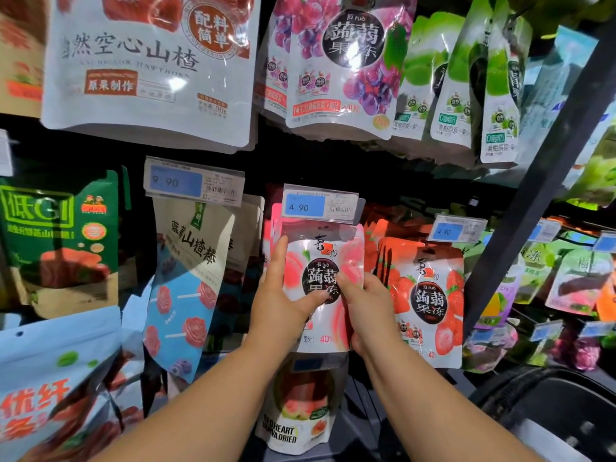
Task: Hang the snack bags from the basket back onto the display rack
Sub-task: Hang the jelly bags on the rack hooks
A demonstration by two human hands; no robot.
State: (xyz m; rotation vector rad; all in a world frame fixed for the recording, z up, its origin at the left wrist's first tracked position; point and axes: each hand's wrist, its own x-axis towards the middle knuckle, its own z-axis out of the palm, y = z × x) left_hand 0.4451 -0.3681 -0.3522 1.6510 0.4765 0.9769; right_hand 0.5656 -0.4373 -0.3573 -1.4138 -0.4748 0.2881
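A pink peach jelly snack bag is held upright against the display rack, its top edge just under the 4.90 price tag. My left hand grips its left side, with the thumb across the front. Gripping the bag's lower right side is my right hand, thumb on the front. More pink bags hang behind it on the same hook. The hook itself is hidden by the tag. The black basket sits at the lower right.
Strawberry jelly bags hang right beside the peach bag. A blue hawthorn-stick bag hangs to the left and a guava bag below. Grape bags hang above. A dark rack post slants at the right.
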